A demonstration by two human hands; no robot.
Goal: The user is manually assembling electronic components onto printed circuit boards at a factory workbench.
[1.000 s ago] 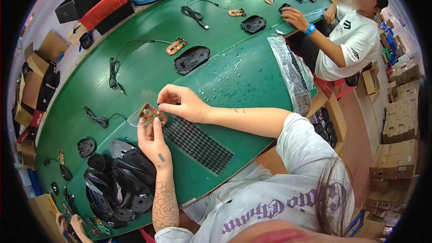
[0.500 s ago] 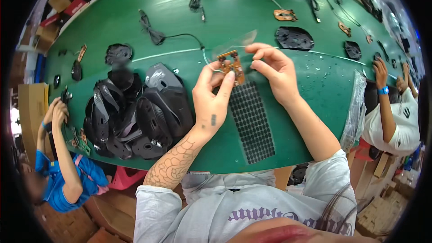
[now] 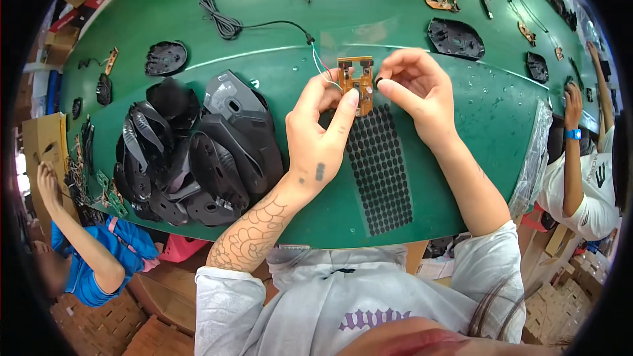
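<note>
Hands Pinch Circuit Board Over Green Bench

Fingers of both hands meet on a small orange circuit board (image 3: 357,83), held just above the green bench (image 3: 277,46) near the middle of its near edge. The left hand (image 3: 321,133) has its grip clamped on the board's lower end, index finger laid along its face. The right hand (image 3: 412,89) closes its grip on the board's right side, a small black dot at the fingertips. Thin wires run from the board to a black cable (image 3: 227,23) coiled toward the far edge. A sheet of black oval pads (image 3: 380,170) lies under the hands, reaching the near edge. Black mouse shells (image 3: 191,151) are heaped at the left. Other people's arms show at both ends of the bench.
</note>
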